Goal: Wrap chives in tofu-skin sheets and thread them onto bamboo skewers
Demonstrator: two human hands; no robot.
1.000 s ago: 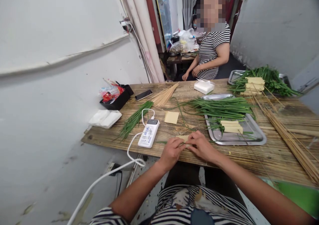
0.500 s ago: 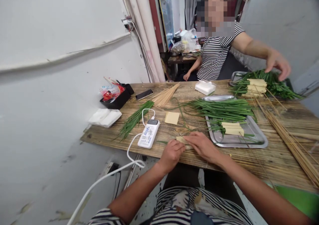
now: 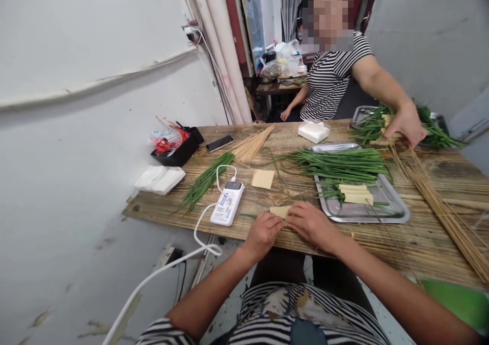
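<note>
My left hand (image 3: 263, 234) and my right hand (image 3: 311, 223) meet at the near edge of the wooden table (image 3: 420, 233), both pinching a pale yellow tofu-skin sheet (image 3: 279, 211) rolled around green chives. A flat square of the same sheet (image 3: 263, 179) lies just beyond. To the right a steel tray (image 3: 362, 210) carries chives (image 3: 336, 164) and finished rolls (image 3: 355, 194).
A white power bank (image 3: 228, 203) with its cable lies left of my hands, beside loose chives (image 3: 204, 182). Bamboo skewers (image 3: 252, 145) fan out farther back; another skewer bundle (image 3: 443, 210) runs along the right. A person in a striped shirt opposite has a hand (image 3: 407, 126) at a far tray of chives.
My hands stay on the roll with small finger shifts. The person opposite reached out an arm over the far tray of chives, then lowered the hand onto it.
</note>
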